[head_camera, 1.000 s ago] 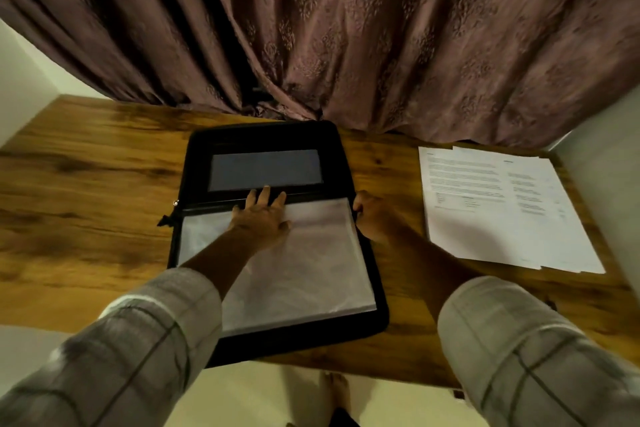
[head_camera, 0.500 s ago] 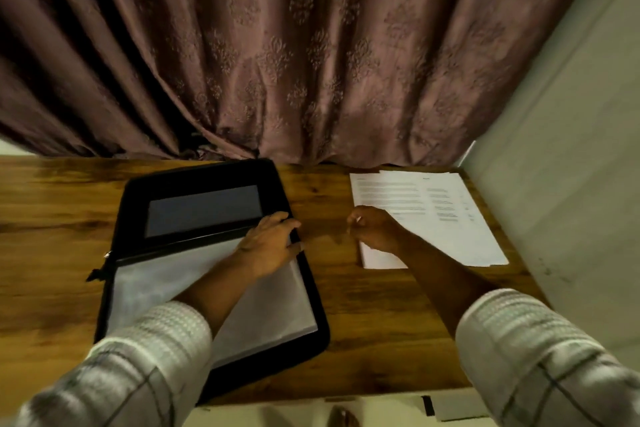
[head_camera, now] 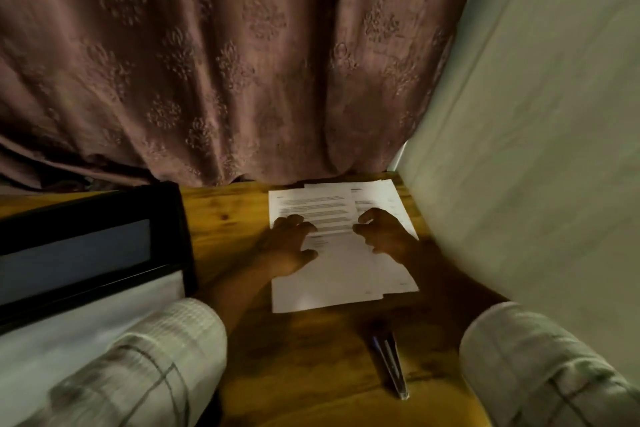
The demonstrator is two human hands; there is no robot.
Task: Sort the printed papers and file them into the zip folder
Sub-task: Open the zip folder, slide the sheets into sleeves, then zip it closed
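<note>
Plainly, from the head view I saw the printed papers (head_camera: 346, 267) fanned to the right of the zip folder (head_camera: 166, 204), left hand (head_camera: 289, 248) and right hand (head_camera: 386, 234) resting bent fingertips on them, gripping nothing; light, limp, slippery sheets, I judged, best taken by their side edges.

bench (head_camera: 311, 374) is glossy knotty wood, papers (head_camera: 339, 270) are plain matt white sheets, curtain (head_camera: 207, 62) is embossed cloth, folder (head_camera: 173, 218) looks like matt black fabric, pen (head_camera: 389, 362) is shiny plastic
</note>
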